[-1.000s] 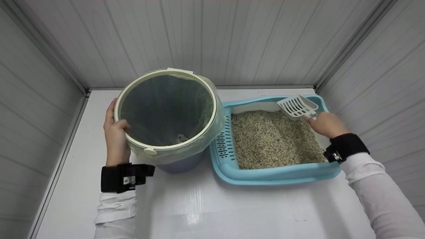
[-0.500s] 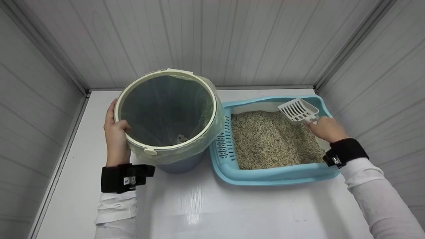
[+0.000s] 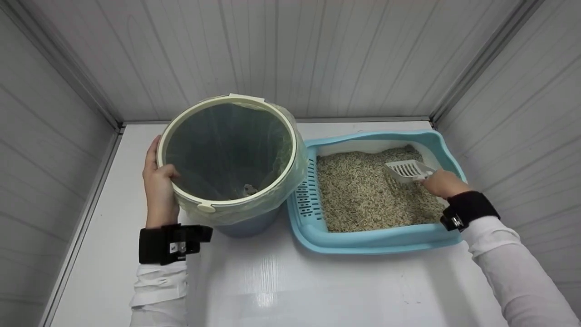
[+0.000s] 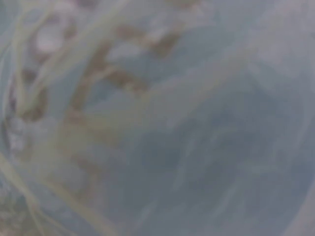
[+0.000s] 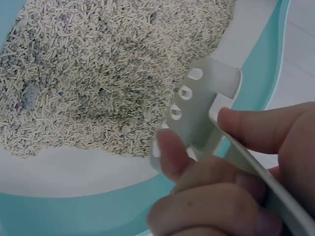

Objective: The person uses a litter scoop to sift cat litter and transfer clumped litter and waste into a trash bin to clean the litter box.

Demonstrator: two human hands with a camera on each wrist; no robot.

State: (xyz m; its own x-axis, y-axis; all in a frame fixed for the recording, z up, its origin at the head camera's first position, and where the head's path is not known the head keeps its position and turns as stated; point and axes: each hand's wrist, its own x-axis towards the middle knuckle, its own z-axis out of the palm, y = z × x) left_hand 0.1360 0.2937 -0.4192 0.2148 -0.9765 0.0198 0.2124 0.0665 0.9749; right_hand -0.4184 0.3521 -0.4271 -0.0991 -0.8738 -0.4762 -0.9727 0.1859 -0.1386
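On the left in the head view, my left hand [image 3: 161, 193] grips the rim of a bin [image 3: 261, 191], thumb over the edge and fingers outside. A thin yellowish bag [image 3: 295, 175] lines the bin and folds over its rim; a small pale clump [image 3: 249, 188] shows low inside. My right hand [image 3: 447, 184] holds a white slotted litter scoop [image 3: 407, 170] by its handle, over the right part of a blue litter box [image 3: 381, 245]. In the right wrist view the scoop's slotted blade [image 5: 216, 78] overlaps the edge of the pellet litter [image 5: 98, 83].
The bin's right side overlaps the box's slotted left ledge [image 3: 307, 195]. Both stand on a white table [image 3: 290, 286], with grey panel walls [image 3: 290, 59] behind and at the sides. The left wrist view is blurred, showing the bag [image 4: 221, 147] and brownish bits.
The scoop has come from the box's back right rim toward me and lower over the litter, its blade turned flatter. My left hand and the bin have stayed put.
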